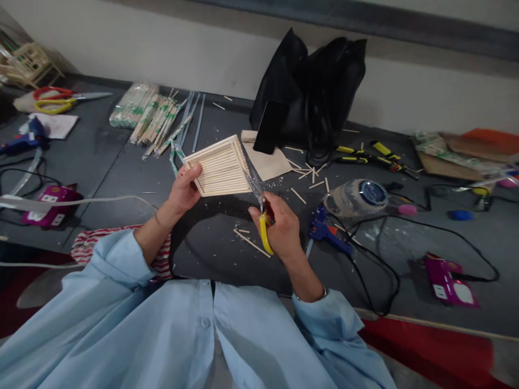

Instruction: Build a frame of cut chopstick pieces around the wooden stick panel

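Note:
My left hand [184, 189] grips the left corner of a square panel of glued wooden sticks [221, 166], held tilted above the dark table [121, 162]. My right hand [279, 227] is closed on yellow-handled scissors [261, 213], whose blades reach up to the panel's right edge. Short stick offcuts [251, 242] lie on the table just below both hands.
A black bag [312, 92] with a phone [271, 127] leaning on it stands behind. Packs of chopsticks [156, 116] lie at the back left. A blue glue gun [324, 232], tape roll [359, 197], pliers [365, 154], magenta power strips [448, 278] and cables surround the right side.

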Tool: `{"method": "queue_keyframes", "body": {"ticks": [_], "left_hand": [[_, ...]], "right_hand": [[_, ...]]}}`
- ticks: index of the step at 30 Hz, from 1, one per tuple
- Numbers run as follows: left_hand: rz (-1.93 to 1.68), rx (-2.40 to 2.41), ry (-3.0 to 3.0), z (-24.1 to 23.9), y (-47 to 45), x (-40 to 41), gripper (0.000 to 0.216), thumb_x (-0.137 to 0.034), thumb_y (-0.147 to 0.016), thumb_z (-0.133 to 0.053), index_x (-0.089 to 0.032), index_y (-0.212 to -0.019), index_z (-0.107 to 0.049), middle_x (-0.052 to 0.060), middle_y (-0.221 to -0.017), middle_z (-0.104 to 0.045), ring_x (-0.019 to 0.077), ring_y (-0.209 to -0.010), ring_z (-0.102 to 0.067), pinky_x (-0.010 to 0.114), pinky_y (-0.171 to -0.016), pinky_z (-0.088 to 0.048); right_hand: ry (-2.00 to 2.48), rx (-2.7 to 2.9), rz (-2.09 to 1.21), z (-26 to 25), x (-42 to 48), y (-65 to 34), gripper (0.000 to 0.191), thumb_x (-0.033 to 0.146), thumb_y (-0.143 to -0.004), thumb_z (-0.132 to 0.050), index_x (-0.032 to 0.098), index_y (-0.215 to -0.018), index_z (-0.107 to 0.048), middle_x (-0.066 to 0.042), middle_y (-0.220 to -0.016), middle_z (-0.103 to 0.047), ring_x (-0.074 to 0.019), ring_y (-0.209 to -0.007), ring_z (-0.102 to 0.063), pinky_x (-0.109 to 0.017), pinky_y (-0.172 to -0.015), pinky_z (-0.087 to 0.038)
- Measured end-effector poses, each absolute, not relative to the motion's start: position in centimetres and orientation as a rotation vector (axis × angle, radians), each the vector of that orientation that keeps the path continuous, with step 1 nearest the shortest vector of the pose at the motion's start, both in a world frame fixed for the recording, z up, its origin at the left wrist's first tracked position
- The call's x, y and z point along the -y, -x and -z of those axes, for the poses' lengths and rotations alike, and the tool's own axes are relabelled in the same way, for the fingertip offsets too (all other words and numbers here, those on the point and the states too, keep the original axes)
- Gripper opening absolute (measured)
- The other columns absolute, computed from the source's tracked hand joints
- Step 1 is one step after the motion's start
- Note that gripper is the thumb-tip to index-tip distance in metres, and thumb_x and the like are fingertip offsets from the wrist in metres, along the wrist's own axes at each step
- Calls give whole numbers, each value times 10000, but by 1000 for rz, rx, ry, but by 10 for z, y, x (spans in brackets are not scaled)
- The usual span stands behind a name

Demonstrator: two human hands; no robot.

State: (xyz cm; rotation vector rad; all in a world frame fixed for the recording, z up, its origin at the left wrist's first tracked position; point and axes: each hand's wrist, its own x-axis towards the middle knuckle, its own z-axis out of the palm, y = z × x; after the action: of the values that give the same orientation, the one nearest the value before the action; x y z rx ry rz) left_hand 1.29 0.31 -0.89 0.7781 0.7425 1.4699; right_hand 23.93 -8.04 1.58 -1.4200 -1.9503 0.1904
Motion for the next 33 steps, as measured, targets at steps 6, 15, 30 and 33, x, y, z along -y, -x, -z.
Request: {"method": "queue_keyframes", "body": {"ticks": [6, 15, 30, 33], "left_hand": [[-1470, -722, -784, 8, -14, -2, 444, -487, -671, -825, -191, -974, -695, 72, -1074, -765, 315, -1269, -624, 398, -1055, -546], [-1453, -705, -803, 10, -13, -2, 421, -480, -702, -818, -190, -993, -728, 63, -1012, -781, 312, -1243, -641, 406, -1048, -544], [-1385, -709, -747, 8, -15, -1, 480, -492, -641, -849, -176, -978, -722, 103, -1028, -779, 346, -1213, -659, 429, -1021, -568], [-1362, -713, -749, 10, -16, 0, 472, -489, -632, -854, -179, -962, -720, 101, -1035, -781, 342, -1185, -675, 437, -1006, -578]], "right_hand": [[1418, 1942, -218, -15, 81, -239, 347, 466, -957, -551, 195, -1154, -638, -59, -860, -680, -191, -749, -621, -324, -724, -530], [1487, 1908, -171, -16, 86, -240, 348, 486, -963, -548, 201, -1103, -693, -22, -724, -651, -156, -620, -585, -276, -629, -474], [1423, 1939, -205, -17, 80, -239, 231, 374, -940, -566, 198, -1067, -650, -24, -775, -686, -149, -638, -610, -262, -634, -492], [1415, 1916, -252, -16, 77, -240, 241, 354, -925, -573, 200, -1102, -628, -37, -827, -693, -171, -697, -628, -293, -674, -518]]}}
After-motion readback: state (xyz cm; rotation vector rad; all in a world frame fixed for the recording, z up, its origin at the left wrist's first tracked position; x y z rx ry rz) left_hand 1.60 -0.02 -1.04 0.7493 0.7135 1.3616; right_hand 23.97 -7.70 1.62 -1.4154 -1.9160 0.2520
